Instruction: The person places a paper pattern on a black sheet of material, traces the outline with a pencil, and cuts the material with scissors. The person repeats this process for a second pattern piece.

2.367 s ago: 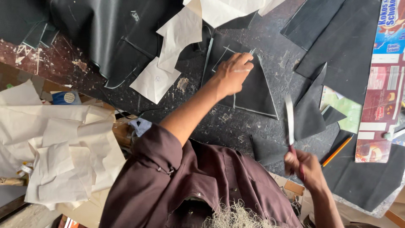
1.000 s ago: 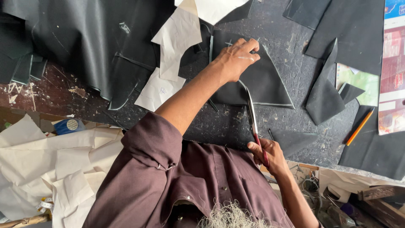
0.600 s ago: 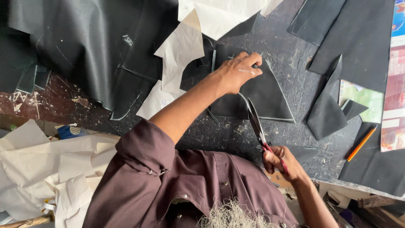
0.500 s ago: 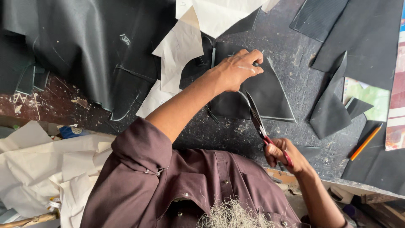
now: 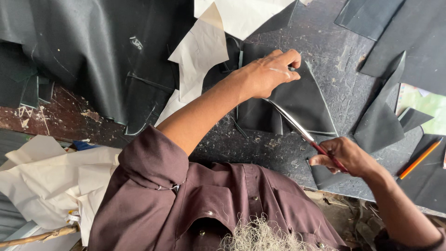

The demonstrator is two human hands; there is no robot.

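My left hand [image 5: 267, 74] reaches across and pinches the top edge of a black triangular leather piece [image 5: 306, 104] lying on the dark work surface [image 5: 334, 56]. My right hand [image 5: 346, 157] grips the red handles of a pair of scissors [image 5: 297, 126]. Its long silvery blades point up-left along the lower left edge of the piece, their tips just under my left hand. Whether the blades are cutting into the leather I cannot tell.
A large black leather sheet [image 5: 83, 51] covers the upper left. White paper patterns [image 5: 202, 46] lie beside the piece, more crumpled paper [image 5: 46, 181] at lower left. Black offcuts [image 5: 381, 121] and an orange pencil [image 5: 420, 158] sit at the right.
My right hand brought the scissors in from the right and laid the blades against the black piece. My left hand stayed on the piece's top edge.
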